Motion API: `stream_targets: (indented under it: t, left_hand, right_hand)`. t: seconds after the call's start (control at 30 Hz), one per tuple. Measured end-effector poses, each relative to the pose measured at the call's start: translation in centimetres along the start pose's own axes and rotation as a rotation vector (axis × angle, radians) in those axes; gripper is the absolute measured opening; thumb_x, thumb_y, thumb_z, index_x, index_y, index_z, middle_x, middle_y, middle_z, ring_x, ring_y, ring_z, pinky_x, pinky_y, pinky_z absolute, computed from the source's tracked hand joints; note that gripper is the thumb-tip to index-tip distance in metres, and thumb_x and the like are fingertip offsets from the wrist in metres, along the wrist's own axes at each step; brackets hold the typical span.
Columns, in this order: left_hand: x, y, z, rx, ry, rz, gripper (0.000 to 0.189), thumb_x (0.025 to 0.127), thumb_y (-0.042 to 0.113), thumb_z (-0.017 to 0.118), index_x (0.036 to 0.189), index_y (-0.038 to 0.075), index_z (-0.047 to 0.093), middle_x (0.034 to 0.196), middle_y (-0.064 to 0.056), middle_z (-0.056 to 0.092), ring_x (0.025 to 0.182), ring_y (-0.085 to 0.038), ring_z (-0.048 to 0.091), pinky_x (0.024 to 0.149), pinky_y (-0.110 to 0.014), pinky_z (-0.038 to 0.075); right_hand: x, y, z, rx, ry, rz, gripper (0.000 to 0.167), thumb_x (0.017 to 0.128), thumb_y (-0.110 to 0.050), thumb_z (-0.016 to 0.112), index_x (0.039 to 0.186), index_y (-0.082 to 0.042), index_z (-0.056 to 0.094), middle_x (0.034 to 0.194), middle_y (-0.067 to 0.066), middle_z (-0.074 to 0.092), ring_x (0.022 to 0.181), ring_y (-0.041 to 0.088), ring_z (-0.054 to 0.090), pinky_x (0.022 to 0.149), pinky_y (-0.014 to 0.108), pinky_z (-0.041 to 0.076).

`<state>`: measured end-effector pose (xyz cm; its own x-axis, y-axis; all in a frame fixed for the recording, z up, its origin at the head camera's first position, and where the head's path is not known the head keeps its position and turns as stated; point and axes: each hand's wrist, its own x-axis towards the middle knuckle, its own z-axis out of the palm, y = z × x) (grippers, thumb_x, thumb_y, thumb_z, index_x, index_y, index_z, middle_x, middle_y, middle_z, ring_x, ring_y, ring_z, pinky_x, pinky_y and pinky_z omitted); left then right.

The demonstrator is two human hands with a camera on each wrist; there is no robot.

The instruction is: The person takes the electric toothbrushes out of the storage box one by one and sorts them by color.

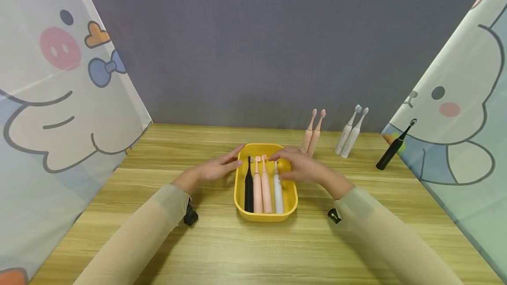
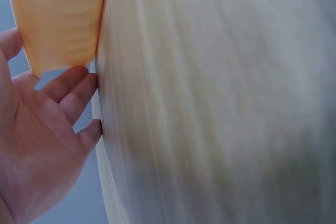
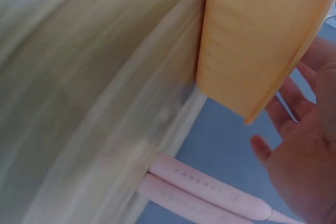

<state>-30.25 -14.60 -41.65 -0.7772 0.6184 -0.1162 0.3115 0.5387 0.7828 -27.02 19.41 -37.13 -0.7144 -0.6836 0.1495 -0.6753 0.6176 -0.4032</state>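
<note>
1. Toward the bench's back edge, I had the yellow tray holding four toothbrushes side by side.
2. Left hand sat loosely spread at the tray's left edge; right hand spread over its right edge, pinching nothing. Couldn't tell if either touched the tray.
3. Light fingers seemed smart: avoiding bristles, not bumping the standing pink pair.

Yellow tray cut off at left wrist view's upper left, tabletop blurred beside it, pink toothbrushes cropped at right wrist view's bottom
</note>
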Motion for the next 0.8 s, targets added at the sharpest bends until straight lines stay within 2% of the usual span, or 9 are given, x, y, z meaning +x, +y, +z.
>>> stream_targets:
  t: [0.13, 0.27, 0.37, 0.53, 0.67, 0.8]
  left_hand:
    - [0.0, 0.1, 0.0, -0.007, 0.003, -0.003, 0.075, 0.117, 0.056, 0.042, 0.178, 0.038, 0.003, 0.186, -0.010, 0.014, 0.167, -0.040, 0.030, 0.135, -0.066, 0.023]
    - [-0.1, 0.1, 0.0, -0.012, 0.005, -0.009, 0.075, 0.117, 0.055, 0.042, 0.178, 0.038, 0.003, 0.185, -0.011, 0.015, 0.167, -0.040, 0.030, 0.135, -0.068, 0.022]
    - [-0.1, 0.1, 0.0, -0.003, 0.002, -0.008, 0.074, 0.117, 0.055, 0.041, 0.178, 0.037, 0.002, 0.185, -0.012, 0.016, 0.167, -0.041, 0.030, 0.135, -0.068, 0.022]
    - [0.0, -0.1, 0.1, 0.003, -0.002, -0.002, 0.075, 0.118, 0.055, 0.041, 0.178, 0.036, 0.002, 0.185, -0.014, 0.017, 0.167, -0.042, 0.030, 0.134, -0.069, 0.022]
    - [0.0, -0.1, 0.1, 0.009, -0.001, 0.001, 0.075, 0.118, 0.053, 0.041, 0.178, 0.035, 0.001, 0.185, -0.013, 0.016, 0.167, -0.042, 0.030, 0.134, -0.068, 0.024]
    - [-0.1, 0.0, 0.0, 0.007, -0.004, 0.010, 0.074, 0.118, 0.052, 0.041, 0.179, 0.035, 0.001, 0.185, -0.014, 0.014, 0.167, -0.043, 0.030, 0.134, -0.068, 0.024]
  right_hand:
    - [0.7, -0.4, -0.1, -0.064, -0.116, 0.068, 0.052, 0.094, -0.010, 0.083, 0.144, -0.014, 0.069, 0.151, 0.008, 0.068, 0.147, 0.039, 0.055, 0.127, 0.075, 0.023]
    - [1.4, -0.9, 0.1, -0.143, -0.222, 0.127, 0.057, 0.094, -0.012, 0.079, 0.149, -0.020, 0.066, 0.157, 0.009, 0.061, 0.152, 0.037, 0.051, 0.130, 0.074, 0.017]
    - [1.9, -1.0, 0.6, -0.189, -0.273, 0.150, 0.064, 0.093, -0.017, 0.082, 0.153, -0.023, 0.062, 0.161, 0.010, 0.057, 0.157, 0.037, 0.046, 0.131, 0.075, 0.014]
    - [2.1, -1.0, 1.0, -0.210, -0.282, 0.168, 0.076, 0.089, -0.024, 0.088, 0.159, -0.022, 0.057, 0.167, 0.013, 0.052, 0.161, 0.040, 0.040, 0.131, 0.077, 0.012]
    - [2.0, -1.0, 1.2, -0.199, -0.268, 0.186, 0.084, 0.089, -0.027, 0.090, 0.163, -0.019, 0.052, 0.169, 0.014, 0.051, 0.161, 0.039, 0.040, 0.132, 0.076, 0.010]
    - [1.8, -0.8, 1.3, -0.188, -0.260, 0.183, 0.084, 0.090, -0.027, 0.091, 0.164, -0.017, 0.051, 0.169, 0.011, 0.052, 0.159, 0.035, 0.045, 0.133, 0.075, 0.011]
